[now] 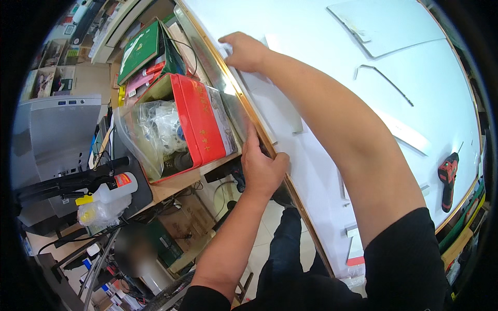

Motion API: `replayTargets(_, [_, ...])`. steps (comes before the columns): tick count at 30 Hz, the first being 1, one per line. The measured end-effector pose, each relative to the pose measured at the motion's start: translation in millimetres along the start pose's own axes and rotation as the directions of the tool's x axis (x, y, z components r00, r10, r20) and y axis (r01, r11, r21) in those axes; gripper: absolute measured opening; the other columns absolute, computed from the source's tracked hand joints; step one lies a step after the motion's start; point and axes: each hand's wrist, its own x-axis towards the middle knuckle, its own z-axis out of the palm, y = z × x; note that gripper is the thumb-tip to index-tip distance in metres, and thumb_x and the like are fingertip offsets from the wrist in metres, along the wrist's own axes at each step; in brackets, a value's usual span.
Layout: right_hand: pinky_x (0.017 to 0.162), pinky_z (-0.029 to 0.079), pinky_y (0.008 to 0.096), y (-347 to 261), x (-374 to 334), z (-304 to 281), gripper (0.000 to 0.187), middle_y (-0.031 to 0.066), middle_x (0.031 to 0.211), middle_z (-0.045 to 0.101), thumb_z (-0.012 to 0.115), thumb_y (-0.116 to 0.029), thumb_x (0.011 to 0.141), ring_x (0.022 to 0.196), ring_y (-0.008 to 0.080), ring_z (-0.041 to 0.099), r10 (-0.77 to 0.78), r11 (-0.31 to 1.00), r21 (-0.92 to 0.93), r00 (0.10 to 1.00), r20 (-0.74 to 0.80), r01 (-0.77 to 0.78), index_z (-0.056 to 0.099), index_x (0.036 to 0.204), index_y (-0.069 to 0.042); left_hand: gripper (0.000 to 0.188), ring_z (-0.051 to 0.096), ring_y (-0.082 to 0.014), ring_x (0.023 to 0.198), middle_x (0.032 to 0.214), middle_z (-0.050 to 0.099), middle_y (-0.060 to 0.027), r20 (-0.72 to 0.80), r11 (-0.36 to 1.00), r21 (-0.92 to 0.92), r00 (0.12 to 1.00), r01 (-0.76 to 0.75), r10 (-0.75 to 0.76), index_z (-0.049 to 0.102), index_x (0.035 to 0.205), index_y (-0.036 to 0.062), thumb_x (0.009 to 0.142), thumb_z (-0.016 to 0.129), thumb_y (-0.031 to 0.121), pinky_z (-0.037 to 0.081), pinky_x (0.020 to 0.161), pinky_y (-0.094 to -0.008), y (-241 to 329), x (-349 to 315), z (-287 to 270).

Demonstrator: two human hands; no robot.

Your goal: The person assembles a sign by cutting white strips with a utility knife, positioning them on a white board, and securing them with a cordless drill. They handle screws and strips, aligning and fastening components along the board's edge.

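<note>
A long white strip (pixel 259 109) lies along the gold-trimmed edge (pixel 238 96) of a white tabletop (pixel 316 197). My right hand (pixel 246 52) reaches across to the strip's far end, thumb and forefinger on either side of it. The other fingers of that hand are curled and partly hidden. Nearer to me, my left hand (pixel 263 168) grips the table edge, its forefinger stretched along the outer side and its thumb over the trim. Beneath my right forearm is a second pale strip (pixel 290 116), partly covered.
On the tabletop lie a red-and-black cordless drill (pixel 447 176), a bent thin rod (pixel 386 83), a white flat bar (pixel 407 136) and a pale panel (pixel 384 26). Left of it stand a red box (pixel 199 124) with bagged items, a green book (pixel 140 52) and a spray bottle (pixel 116 189).
</note>
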Motion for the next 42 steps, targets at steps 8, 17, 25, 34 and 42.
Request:
replayTargets(8, [0.106, 0.047, 0.0398, -12, 0, -19, 0.074, 0.022, 0.137, 0.061, 0.068, -0.011, 0.081, 0.126, 0.0357, 0.059, 0.089, 0.995, 0.017, 0.938, 0.336, -0.1, 0.047, 0.152, -0.013, 0.088, 0.065, -0.0207, 0.111, 0.129, 0.063, -0.0168, 0.02, 1.0, -0.031, 1.0, -0.004, 0.004, 0.027, 0.156, -0.0047, 0.075, 0.06, -0.004, 0.051, 0.097, -0.0315, 2, -1, 1])
replayTargets(17, [0.088, 0.057, 0.0403, -5, 0, -14, 0.068, 0.0192, 0.123, 0.069, 0.061, -0.008, 0.082, 0.105, 0.0325, 0.07, -0.024, 0.998, -0.051, 0.97, 0.241, 0.037, 0.053, 0.148, -0.017, 0.087, 0.064, -0.0194, 0.113, 0.13, 0.063, -0.015, 0.063, 0.987, -0.155, 0.997, 0.042, -0.032, 0.026, 0.156, -0.0061, 0.075, 0.059, -0.006, 0.05, 0.099, -0.0312, 13, -1, -3])
replayTargets(25, [0.084, 0.059, 0.0394, 2, -1, -11, 0.067, 0.0198, 0.123, 0.069, 0.06, -0.005, 0.08, 0.101, 0.0317, 0.071, 0.014, 0.998, -0.062, 0.969, 0.245, 0.001, 0.056, 0.146, -0.016, 0.089, 0.065, -0.0253, 0.112, 0.126, 0.064, -0.0194, 0.038, 0.974, -0.225, 0.999, 0.026, -0.018, 0.032, 0.154, -0.0052, 0.07, 0.062, 0.001, 0.05, 0.099, -0.0334, 13, 2, -2])
replayTargets(34, [0.086, 0.058, 0.0419, -39, -61, -30, 0.026, 0.0258, 0.11, 0.069, 0.062, -0.007, 0.084, 0.101, 0.0351, 0.07, 0.264, 0.949, -0.244, 0.927, 0.266, -0.2, 0.072, 0.106, 0.002, 0.091, 0.065, -0.0305, 0.113, 0.128, 0.063, -0.0218, 0.009, 0.997, -0.075, 1.0, 0.003, -0.003, 0.033, 0.154, -0.0038, 0.068, 0.066, 0.001, 0.05, 0.099, -0.0354, 9, 3, -1])
replayTargets(42, [0.066, 0.057, 0.0404, -50, -72, -50, 0.022, 0.014, 0.067, 0.069, 0.06, -0.01, 0.086, 0.062, 0.0247, 0.07, 0.513, 0.852, -0.197, 0.696, 0.502, -0.486, 0.073, 0.071, -0.002, 0.081, 0.065, -0.0212, 0.109, 0.122, 0.065, -0.0155, 0.018, 0.983, -0.183, 1.0, 0.028, -0.025, 0.036, 0.15, -0.0043, 0.072, 0.059, -0.004, 0.051, 0.096, -0.0326, 28, -2, 0])
